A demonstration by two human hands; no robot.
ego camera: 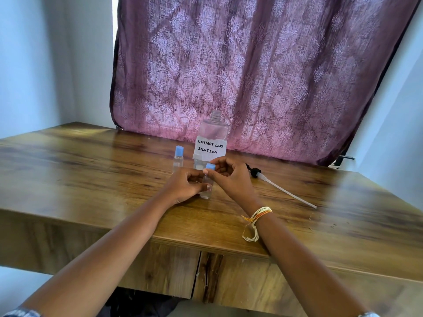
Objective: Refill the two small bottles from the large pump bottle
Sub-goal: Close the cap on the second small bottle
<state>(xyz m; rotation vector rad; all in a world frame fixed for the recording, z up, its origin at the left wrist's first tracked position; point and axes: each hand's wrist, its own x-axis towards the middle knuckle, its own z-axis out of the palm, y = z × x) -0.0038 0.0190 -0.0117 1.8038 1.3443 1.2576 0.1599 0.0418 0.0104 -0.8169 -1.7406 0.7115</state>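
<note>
A small clear bottle (pixel 206 187) stands near the middle of the wooden desk (pixel 91 179), just in front of the open large bottle (pixel 211 139). The left hand (pixel 184 187) curls round its body while the right hand (pixel 226 173) pinches its blue cap (pixel 210 167). It looks light, thin-walled and smooth, so holding low while turning only the cap seems best.

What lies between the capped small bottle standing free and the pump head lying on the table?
In the head view, the large labelled bottle stands between the capped small bottle and the pump head, with both hands holding the second small bottle just in front.
</note>
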